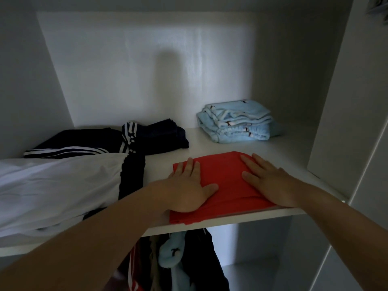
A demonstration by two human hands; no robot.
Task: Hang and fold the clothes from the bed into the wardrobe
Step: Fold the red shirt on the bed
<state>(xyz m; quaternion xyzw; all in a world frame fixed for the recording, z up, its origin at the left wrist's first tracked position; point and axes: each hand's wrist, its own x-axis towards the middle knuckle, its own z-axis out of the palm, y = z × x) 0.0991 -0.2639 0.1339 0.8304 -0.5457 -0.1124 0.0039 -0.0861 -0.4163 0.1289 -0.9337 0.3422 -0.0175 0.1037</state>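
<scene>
A folded red garment (225, 181) lies flat near the front edge of the white wardrobe shelf (210, 143). My left hand (189, 185) presses on its left side with straight fingers. On the garment's right side rests my right hand (266, 179), palm down, fingers also straight. Both hands lie flat on the cloth and hold nothing.
A folded light blue fleece (237, 123) sits at the back right of the shelf. Dark striped clothes (147, 135) and a white-and-navy garment (63, 185) fill the left side. Hung clothes (184, 259) show below the shelf. The wardrobe's side panel (336, 101) stands at right.
</scene>
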